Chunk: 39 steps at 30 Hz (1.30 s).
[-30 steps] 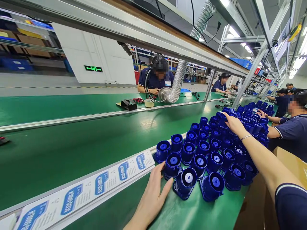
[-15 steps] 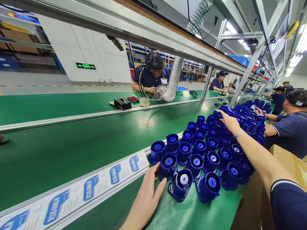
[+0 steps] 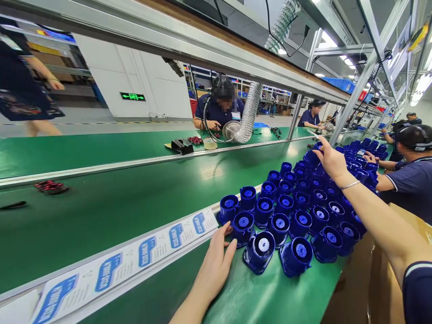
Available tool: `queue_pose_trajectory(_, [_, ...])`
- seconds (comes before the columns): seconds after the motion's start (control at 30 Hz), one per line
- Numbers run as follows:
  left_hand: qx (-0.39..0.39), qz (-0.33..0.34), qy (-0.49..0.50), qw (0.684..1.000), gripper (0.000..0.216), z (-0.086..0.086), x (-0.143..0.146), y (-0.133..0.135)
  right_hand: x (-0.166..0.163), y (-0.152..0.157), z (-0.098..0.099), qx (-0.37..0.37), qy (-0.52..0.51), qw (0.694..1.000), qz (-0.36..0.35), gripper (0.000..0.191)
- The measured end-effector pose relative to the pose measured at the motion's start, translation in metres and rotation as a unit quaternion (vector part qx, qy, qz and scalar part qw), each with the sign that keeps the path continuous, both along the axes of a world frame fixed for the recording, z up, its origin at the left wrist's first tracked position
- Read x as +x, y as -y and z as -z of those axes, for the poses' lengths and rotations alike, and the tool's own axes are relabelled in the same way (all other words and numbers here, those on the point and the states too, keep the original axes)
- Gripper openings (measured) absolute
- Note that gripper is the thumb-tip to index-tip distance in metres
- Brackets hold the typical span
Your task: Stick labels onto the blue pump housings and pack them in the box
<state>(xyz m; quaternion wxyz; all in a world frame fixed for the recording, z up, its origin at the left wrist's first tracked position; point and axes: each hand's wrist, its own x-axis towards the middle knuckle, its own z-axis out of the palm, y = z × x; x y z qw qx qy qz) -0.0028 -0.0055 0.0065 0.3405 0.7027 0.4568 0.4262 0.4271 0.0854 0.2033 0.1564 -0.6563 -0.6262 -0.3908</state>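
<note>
Resting loosely spread, the left hand (image 3: 216, 261) lies beside blue housings (image 3: 259, 254) already standing upright on the green bench (image 3: 249, 297), while farther off the right hand (image 3: 332, 161), grip unclear, meets one seemingly tilted housing (image 3: 312, 158) not yet standing.

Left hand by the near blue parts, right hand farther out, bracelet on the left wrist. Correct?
No: the bracelet is on the wrist of the right hand, as the head view shows. The rest stands: left hand by the near blue parts, right hand farther out.
</note>
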Motion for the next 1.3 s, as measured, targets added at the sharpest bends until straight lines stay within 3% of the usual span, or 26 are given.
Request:
queue_pose_trajectory(0.1, [-0.016, 0.000, 0.078, 0.997, 0.053, -0.002, 0.005, -0.001, -0.053, 0.028, -0.014, 0.069, -0.044, 0.986, -0.148, 0.062])
queue_pose_trajectory(0.23, [-0.042, -0.023, 0.136, 0.990, 0.057, 0.001, 0.010, -0.007, -0.139, 0.083, -0.012, 0.053, -0.112, 0.934, -0.335, 0.064])
queue_pose_trajectory(0.37, [-0.067, -0.049, 0.190, 0.978, 0.069, 0.007, 0.001, -0.005, -0.213, 0.138, 0.016, -0.072, -0.140, 0.902, -0.401, 0.057])
queue_pose_trajectory(0.5, [-0.065, -0.060, 0.210, 0.974, 0.072, 0.010, -0.026, 0.023, -0.258, 0.164, 0.062, -0.176, -0.068, 0.886, -0.424, 0.056])
queue_pose_trajectory(0.63, [-0.042, -0.074, 0.184, 0.979, 0.060, 0.012, -0.052, 0.060, -0.284, 0.163, 0.100, -0.202, 0.039, 0.877, -0.435, 0.054])
queue_pose_trajectory(0.7, [-0.021, -0.069, 0.155, 0.985, 0.053, 0.011, -0.057, 0.074, -0.291, 0.158, 0.109, -0.195, 0.057, 0.878, -0.434, 0.055])
queue_pose_trajectory(0.77, [0.003, -0.051, 0.122, 0.991, 0.062, 0.009, -0.056, 0.083, -0.294, 0.154, 0.113, -0.182, 0.052, 0.881, -0.434, 0.056])
queue_pose_trajectory(0.87, [0.034, -0.027, 0.078, 0.996, 0.075, 0.004, -0.047, 0.087, -0.295, 0.152, 0.114, -0.148, 0.028, 0.887, -0.436, 0.057])
queue_pose_trajectory(1.03, [0.038, -0.037, 0.045, 0.998, 0.069, -0.002, -0.030, 0.082, -0.298, 0.153, 0.116, -0.052, -0.051, 0.888, -0.454, 0.061])
queue_pose_trajectory(1.17, [0.005, -0.119, 0.078, 0.990, 0.061, -0.007, -0.030, 0.093, -0.307, 0.152, 0.109, 0.044, -0.143, 0.876, -0.458, 0.072])
queue_pose_trajectory(1.23, [-0.032, -0.164, 0.111, 0.980, 0.044, -0.012, -0.031, 0.108, -0.312, 0.151, 0.100, 0.096, -0.191, 0.858, -0.467, 0.081])
queue_pose_trajectory(1.3, [-0.083, -0.179, 0.140, 0.970, 0.045, -0.021, -0.030, 0.128, -0.321, 0.149, 0.091, 0.137, -0.226, 0.832, -0.489, 0.086])
